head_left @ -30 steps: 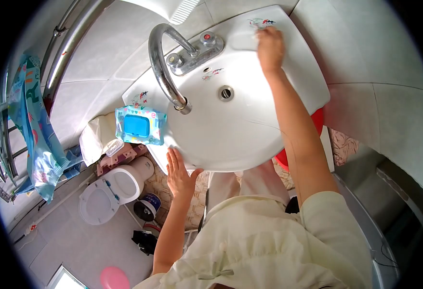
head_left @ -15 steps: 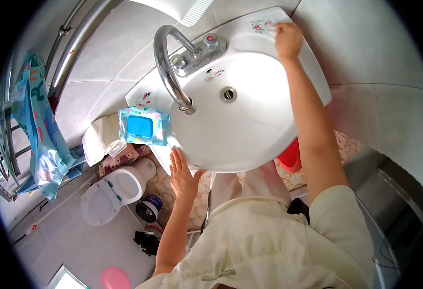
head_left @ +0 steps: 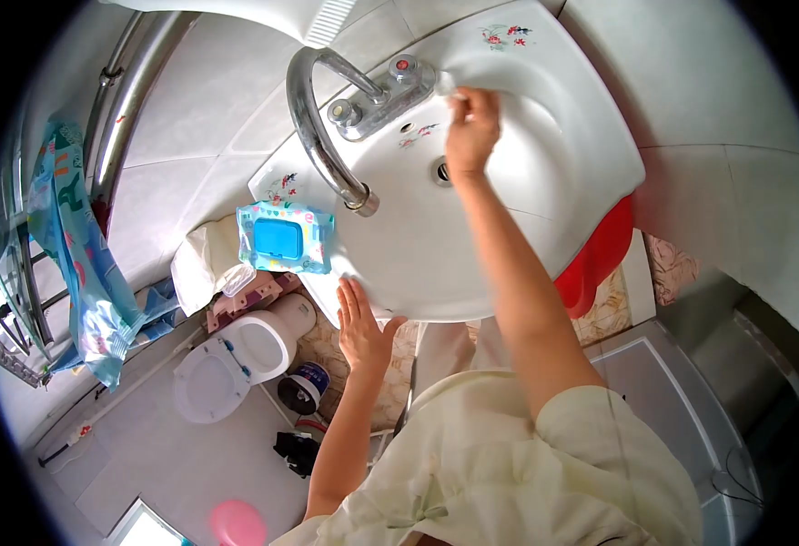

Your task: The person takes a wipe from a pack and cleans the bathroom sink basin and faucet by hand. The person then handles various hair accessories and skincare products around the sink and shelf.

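Note:
My right hand [head_left: 472, 135] is over the back of the white washbasin [head_left: 600, 150], close to the base of the chrome faucet [head_left: 308, 118]. Its fingers are pinched on a small white wipe [head_left: 445, 84], blurred and mostly hidden by the fingertips. My left hand [head_left: 361, 329] rests with fingers stretched out flat on the front left rim of the basin. A blue pack of wet wipes [head_left: 278, 239] with its lid closed lies on the basin's left ledge, just beyond my left fingertips. The drain [head_left: 440, 171] is partly covered by my right hand.
A toilet [head_left: 268, 348] with its lid raised stands at the lower left, beside a dark bucket [head_left: 303, 389]. Blue plastic packaging [head_left: 85, 300] hangs from the rack at left. Something red [head_left: 604, 255] shows under the basin's right side. A pink round object [head_left: 237, 523] is at the bottom.
My right hand has moved left and toward me, from the basin's far right corner to beside the faucet base. My left hand stays on the rim. The view has shifted slightly.

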The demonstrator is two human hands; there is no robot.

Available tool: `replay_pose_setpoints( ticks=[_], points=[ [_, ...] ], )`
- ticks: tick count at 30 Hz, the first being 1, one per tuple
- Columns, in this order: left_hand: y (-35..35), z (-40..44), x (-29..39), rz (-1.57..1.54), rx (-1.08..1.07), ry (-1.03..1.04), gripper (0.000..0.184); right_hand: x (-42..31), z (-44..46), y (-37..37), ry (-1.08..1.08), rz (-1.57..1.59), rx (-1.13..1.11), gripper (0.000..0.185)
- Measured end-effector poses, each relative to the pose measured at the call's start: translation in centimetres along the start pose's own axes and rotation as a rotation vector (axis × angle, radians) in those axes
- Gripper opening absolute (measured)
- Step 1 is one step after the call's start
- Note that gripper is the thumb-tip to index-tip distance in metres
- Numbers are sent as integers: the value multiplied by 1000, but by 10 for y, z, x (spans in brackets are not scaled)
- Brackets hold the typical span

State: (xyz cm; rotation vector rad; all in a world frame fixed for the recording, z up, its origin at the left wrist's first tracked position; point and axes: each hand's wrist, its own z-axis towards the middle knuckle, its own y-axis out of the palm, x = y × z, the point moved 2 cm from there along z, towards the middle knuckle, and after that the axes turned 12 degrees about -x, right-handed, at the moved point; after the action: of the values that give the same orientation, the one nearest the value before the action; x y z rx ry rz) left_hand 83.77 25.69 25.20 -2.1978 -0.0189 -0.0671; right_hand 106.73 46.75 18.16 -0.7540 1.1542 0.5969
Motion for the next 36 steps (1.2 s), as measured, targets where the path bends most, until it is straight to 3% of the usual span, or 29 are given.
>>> replay_pose_setpoints(
  ticks=[8,10,11,14,17,20,23,25,27,29,32,34,36],
  points=[
    [0,-1,0,7,-19,1,103,-37,-83,64,-98,106,-337,10],
    [0,0,-1,8,-30,-7,104,-15,-64,56,42,69,-164,9],
    [1,0,-1,14,-32,-6,104,-6,-49,45,232,290,-18,9],
    [-1,1,1,21,-65,-37,104,31,-10,14,409,243,360,16],
    [1,2,0,43,-59,-31,105,15,-19,36,326,119,415,11],
    [2,1,1,68,-59,-31,105,8,-69,81,317,3,194,6],
    [3,2,0,60,-54,-24,105,12,-96,88,476,29,21,7],
    [2,2,0,59,-58,-9,105,38,-85,78,728,83,-128,8],
    [2,1,0,54,-57,-5,104,52,-52,40,863,313,282,9],
    [2,2,2,55,-64,-20,105,58,-36,27,819,298,497,10],
    [3,3,2,92,-73,-23,105,51,-64,64,705,8,112,8],
    [3,3,1,94,-75,-19,106,50,-97,83,488,-278,-154,5],
    [3,2,1,88,-78,-12,106,52,-109,71,471,-165,-233,8]
  ],
)
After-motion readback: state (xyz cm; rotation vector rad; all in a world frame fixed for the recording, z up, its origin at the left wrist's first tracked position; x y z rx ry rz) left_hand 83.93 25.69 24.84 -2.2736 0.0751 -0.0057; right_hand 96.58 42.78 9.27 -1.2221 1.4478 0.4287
